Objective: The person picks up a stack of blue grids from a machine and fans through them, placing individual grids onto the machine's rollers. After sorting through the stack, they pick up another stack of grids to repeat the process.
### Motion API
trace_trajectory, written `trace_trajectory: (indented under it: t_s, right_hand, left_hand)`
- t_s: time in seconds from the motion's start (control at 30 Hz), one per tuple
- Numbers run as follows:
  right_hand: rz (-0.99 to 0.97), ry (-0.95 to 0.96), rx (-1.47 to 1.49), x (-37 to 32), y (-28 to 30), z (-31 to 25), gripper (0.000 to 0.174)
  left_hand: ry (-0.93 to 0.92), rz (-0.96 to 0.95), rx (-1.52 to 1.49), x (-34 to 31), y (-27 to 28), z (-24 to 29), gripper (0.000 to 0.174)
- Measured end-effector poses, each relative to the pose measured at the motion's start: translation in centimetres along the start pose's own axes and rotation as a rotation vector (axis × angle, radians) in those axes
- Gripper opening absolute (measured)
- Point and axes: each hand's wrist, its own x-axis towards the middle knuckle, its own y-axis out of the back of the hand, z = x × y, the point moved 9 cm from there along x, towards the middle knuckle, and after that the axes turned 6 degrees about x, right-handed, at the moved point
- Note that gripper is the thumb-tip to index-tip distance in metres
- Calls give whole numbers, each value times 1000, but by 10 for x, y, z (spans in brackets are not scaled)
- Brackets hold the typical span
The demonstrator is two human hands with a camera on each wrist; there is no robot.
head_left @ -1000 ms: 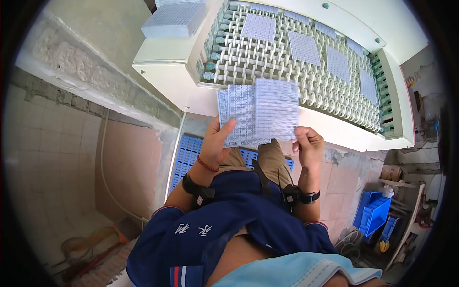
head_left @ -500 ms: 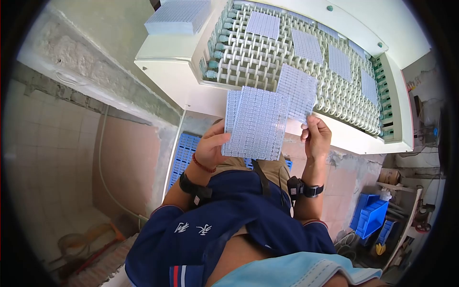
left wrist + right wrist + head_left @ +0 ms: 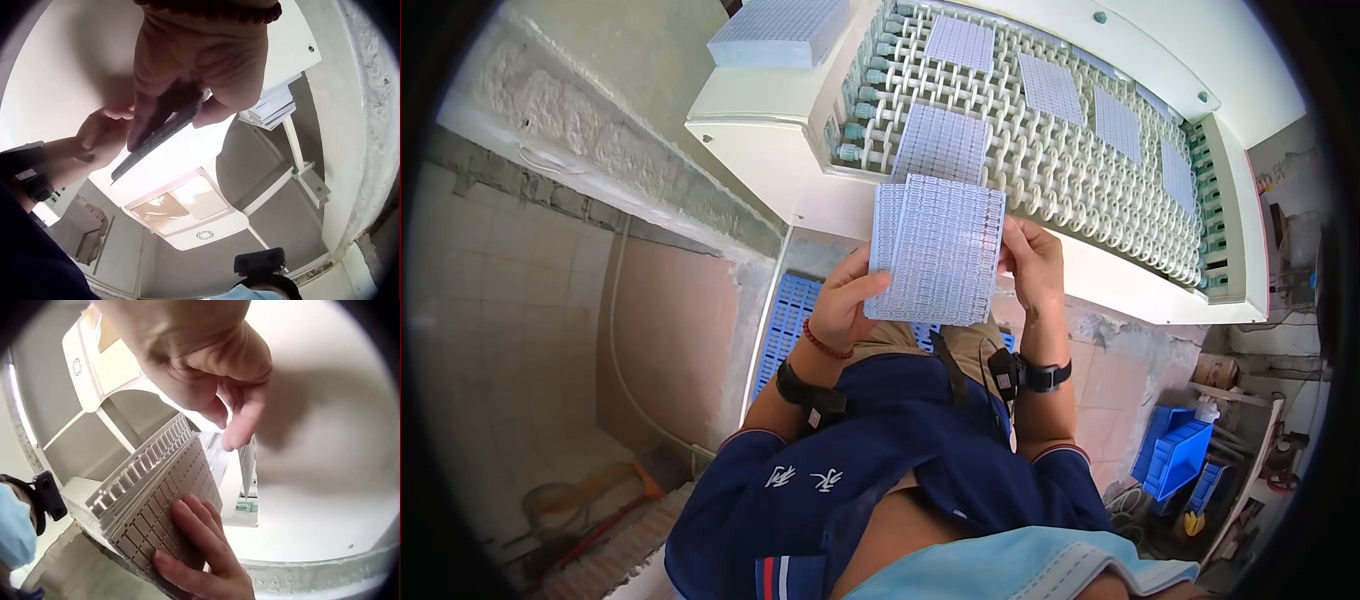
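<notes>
My left hand (image 3: 847, 300) grips a stack of thin, pale, gridded boards (image 3: 945, 250) by its left side, thumb on top. In the left wrist view the stack (image 3: 156, 145) shows edge-on between the fingers and thumb. My right hand (image 3: 1032, 262) is beside the stack's right edge. From the right wrist, the right hand's (image 3: 219, 381) thumb and bent forefinger stand a little apart with nothing between them, above the fanned stack (image 3: 178, 487). Just beyond the stack, a single gridded board (image 3: 943, 138) lies on the front of the wheel conveyor (image 3: 1080, 180), its near edge hidden.
Several more boards (image 3: 1052, 88) lie spaced out on the conveyor. A thick pile of boards (image 3: 780, 35) stands on the white machine's left end. Blue crates (image 3: 1180, 455) are on the floor at right, and a blue slatted pallet (image 3: 785, 325) lies beneath the person.
The right hand drew one board off the stack, swung it forward and left onto the conveyor, and let go. It then came back beside the stack. The left hand kept its hold.
</notes>
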Motion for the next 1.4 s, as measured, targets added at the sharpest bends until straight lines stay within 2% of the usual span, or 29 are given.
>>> trace_trajectory:
  t_s: [0.03, 0.1, 0.13, 0.23, 0.3, 0.53, 0.63, 0.67, 0.73, 0.77, 0.83, 0.87, 0.9, 0.97, 1.03, 1.13, 1.2, 1.33, 1.37, 1.4]
  right_hand:
    - [1, 0, -2, -8, 6, 1, 23]
    - [-213, -57, 27, -27, -3, 8, 24]
    - [-255, -79, -25, -36, -7, 10, 22]
    - [-236, -123, -121, -50, -10, 13, 19]
    - [-184, -128, -106, -46, -5, 11, 17]
    - [220, 171, -185, -14, 70, -57, 17]
    - [334, 217, -488, 8, 91, -80, 21]
    - [337, 216, -490, 8, 93, -78, 21]
    - [538, 445, -953, 0, 91, -101, 21]
    - [532, 451, -953, -2, 88, -101, 21]
    - [515, 349, -733, -16, 89, -85, 21]
    - [444, 301, -620, -21, 83, -72, 19]
    - [294, 243, -481, -25, 69, -57, 18]
    - [32, 7, -249, -37, 30, -21, 19]
    - [-124, -139, -187, -48, 5, 14, 17]
    - [-77, -141, -70, -48, 11, 19, 15]
    - [42, -6, -85, -42, 38, -3, 15]
    - [322, 287, -147, -29, 131, -68, 17]
    - [426, 338, -215, -28, 150, -86, 19]
    - [471, 307, -305, -22, 173, -95, 21]
  left_hand:
    - [-8, 43, 41, 1, 5, -1, 42]
    - [-6, 84, 72, 4, 10, -4, 41]
    - [19, 90, 73, 7, 11, -7, 40]
    - [45, 130, 92, 10, 12, -14, 38]
    - [37, 169, 114, 12, 14, -11, 38]
    - [-22, 209, 107, 6, 16, 0, 35]
    - [-24, 209, 126, 7, 14, -3, 35]
    - [-29, 194, 126, 7, 12, -4, 35]
    - [-27, 189, 139, 8, 15, -7, 34]
    - [-27, 187, 157, 9, 16, -7, 34]
    - [-28, 203, 151, 9, 18, -7, 34]
    - [-17, 216, 145, 9, 18, -8, 34]
    - [-3, 220, 141, 8, 17, -11, 34]
    - [-2, 174, 121, 14, 10, -13, 35]
    - [14, 184, 146, 17, 9, -17, 35]
    - [19, 203, 151, 17, 11, -20, 34]
    - [15, 204, 130, 13, 11, -19, 33]
    - [11, 191, 120, 13, 8, -12, 32]
    - [5, 197, 143, 12, 9, -12, 32]
    - [5, 197, 138, 12, 10, -12, 32]
